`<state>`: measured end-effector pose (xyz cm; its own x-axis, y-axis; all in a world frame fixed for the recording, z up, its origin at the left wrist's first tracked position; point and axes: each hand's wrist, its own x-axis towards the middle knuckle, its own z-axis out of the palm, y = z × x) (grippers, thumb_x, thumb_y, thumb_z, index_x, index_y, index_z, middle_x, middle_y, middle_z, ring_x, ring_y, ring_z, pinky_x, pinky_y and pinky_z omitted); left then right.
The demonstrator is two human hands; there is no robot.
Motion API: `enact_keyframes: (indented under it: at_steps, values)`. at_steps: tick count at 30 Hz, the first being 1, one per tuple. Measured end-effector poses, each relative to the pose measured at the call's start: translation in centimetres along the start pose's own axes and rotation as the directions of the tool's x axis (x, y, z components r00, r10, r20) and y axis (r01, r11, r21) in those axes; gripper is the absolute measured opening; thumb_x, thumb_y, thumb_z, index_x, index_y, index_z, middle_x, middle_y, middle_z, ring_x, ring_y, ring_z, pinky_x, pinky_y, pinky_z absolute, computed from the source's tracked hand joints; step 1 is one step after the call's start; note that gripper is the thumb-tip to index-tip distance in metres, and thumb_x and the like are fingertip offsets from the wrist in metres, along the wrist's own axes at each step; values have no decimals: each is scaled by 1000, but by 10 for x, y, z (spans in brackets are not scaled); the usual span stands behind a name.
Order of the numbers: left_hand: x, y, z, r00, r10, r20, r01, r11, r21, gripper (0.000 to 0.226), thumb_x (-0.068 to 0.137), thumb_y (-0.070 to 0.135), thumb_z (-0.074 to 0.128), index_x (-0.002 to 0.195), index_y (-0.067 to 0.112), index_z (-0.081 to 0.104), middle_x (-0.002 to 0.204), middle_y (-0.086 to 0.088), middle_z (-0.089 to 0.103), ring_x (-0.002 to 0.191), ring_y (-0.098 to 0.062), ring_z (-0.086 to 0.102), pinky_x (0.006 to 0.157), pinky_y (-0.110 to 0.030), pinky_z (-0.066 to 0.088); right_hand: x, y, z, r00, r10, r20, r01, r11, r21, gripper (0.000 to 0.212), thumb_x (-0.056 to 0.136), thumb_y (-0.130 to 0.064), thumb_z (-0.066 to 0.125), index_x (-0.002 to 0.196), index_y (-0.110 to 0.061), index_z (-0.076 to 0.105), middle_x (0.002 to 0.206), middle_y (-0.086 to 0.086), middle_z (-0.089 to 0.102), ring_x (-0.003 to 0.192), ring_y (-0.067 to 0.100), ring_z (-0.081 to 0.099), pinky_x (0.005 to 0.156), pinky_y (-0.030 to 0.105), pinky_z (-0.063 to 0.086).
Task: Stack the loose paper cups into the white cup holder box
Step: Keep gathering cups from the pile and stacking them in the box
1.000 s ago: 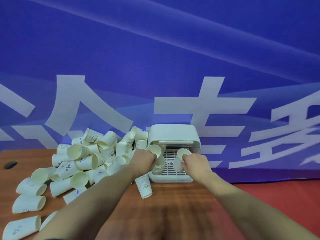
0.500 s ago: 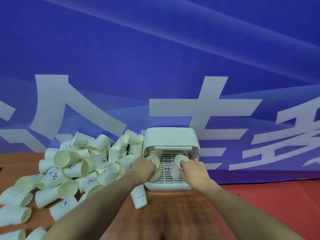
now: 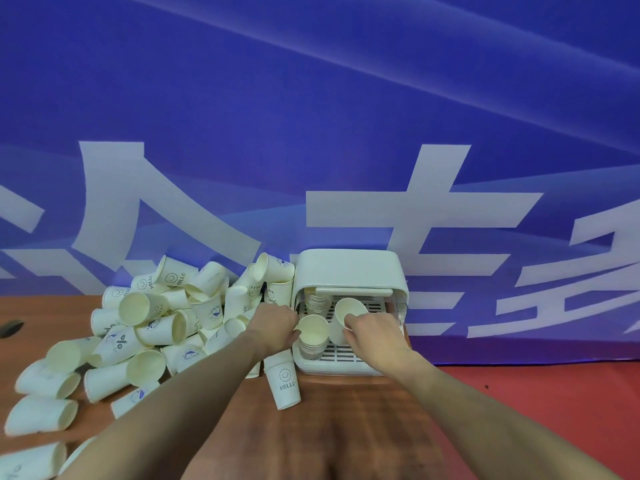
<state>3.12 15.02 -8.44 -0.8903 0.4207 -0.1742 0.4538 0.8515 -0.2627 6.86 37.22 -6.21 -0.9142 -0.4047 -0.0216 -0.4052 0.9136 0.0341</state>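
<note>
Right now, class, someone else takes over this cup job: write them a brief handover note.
Left hand: grips the front stack of cups in the white holder box.
Right hand: holds a single cup, tilted, over the slatted tray.
Done: two stacks started, one further back.
Left: the big pile of loose cups on the table, plus the HELLO cup by the box.

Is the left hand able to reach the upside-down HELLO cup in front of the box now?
Probably not at once: the left hand already grips a cup stack in the box. The HELLO cup stands uncovered just below it.
</note>
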Motion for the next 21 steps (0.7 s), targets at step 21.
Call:
enact_keyframes:
  at_steps: [21]
  values:
    - [-45, -52, 21, 990, -131, 55, 133, 991, -21, 36, 97, 47, 42, 108, 21, 64, 102, -3, 68, 93, -26, 64, 72, -32, 39, 29, -50, 10, 988, -104, 115, 113, 991, -75, 14, 94, -16, 44, 99, -14, 57, 95, 10, 68, 87, 35, 64, 61, 34, 30]
